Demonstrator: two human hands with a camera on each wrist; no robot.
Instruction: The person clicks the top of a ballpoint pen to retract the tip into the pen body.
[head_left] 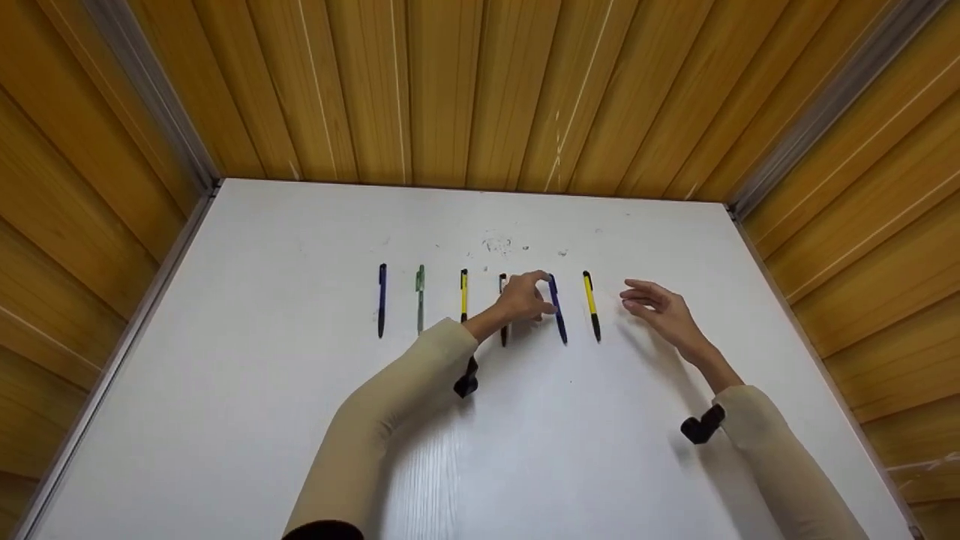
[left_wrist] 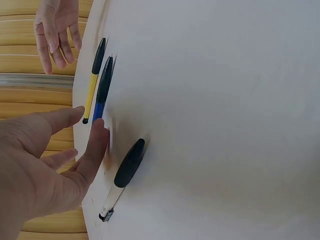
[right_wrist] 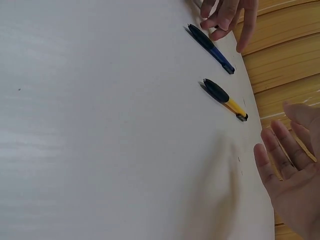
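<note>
With fingers spread on my left hand (head_left: 527, 297) and right hand (head_left: 666, 315), I judge the blue pen (right_wrist: 212, 48), on the surface (head_left: 525, 450) beside the left, light, stiff, slick, best pinched at its dark grip (right_wrist: 201, 37).

Wood-grained walls (head_left: 442, 90) border a white tabletop (head_left: 570, 450).

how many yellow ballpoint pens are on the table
2: one yellow ballpoint pen rightmost in the row, the other third from left, its lower end hidden behind the left arm.
</note>
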